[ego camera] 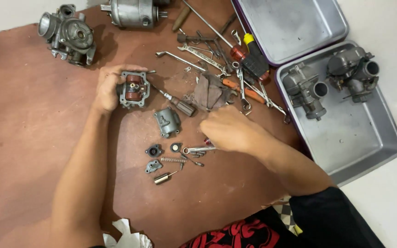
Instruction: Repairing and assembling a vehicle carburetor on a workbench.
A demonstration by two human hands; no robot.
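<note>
Reddish-brown desk [28,138] fills most of the frame, seen from above, with a grey floor showing along the top and right edges. The left hand [108,88], left of centre, grasps a carburetor body [134,89] turned so that its brown float faces up; the fingers wrap its left side. The right hand [229,129], right of centre, is curled with its fingertips down near a small chrome wrench [199,149] lying on the desk; whether it pinches anything cannot be told. Between the two hands lie a grey float bowl [167,121] and a screwdriver [176,103] with a dark handle. Below the bowl sits a cluster of small removed parts: a black cap [154,150], a coil spring [172,160], a small grey cover [153,166] and a brass slide piece [163,178]. A soiled rag [207,92] lies above the right hand, beside a scatter of spanners and a red-and-yellow-handled screwdriver [246,48] at upper centre. A second carburetor [67,34] stands at the upper left, and a cylindrical starter motor [133,12] at the top edge. Two metal trays occupy the right: the upper tray [295,27], and the lower tray [359,138] holding two further carburetors [306,89] in its upper part. White crumpled paper [125,236] shows at the bottom edge.
</note>
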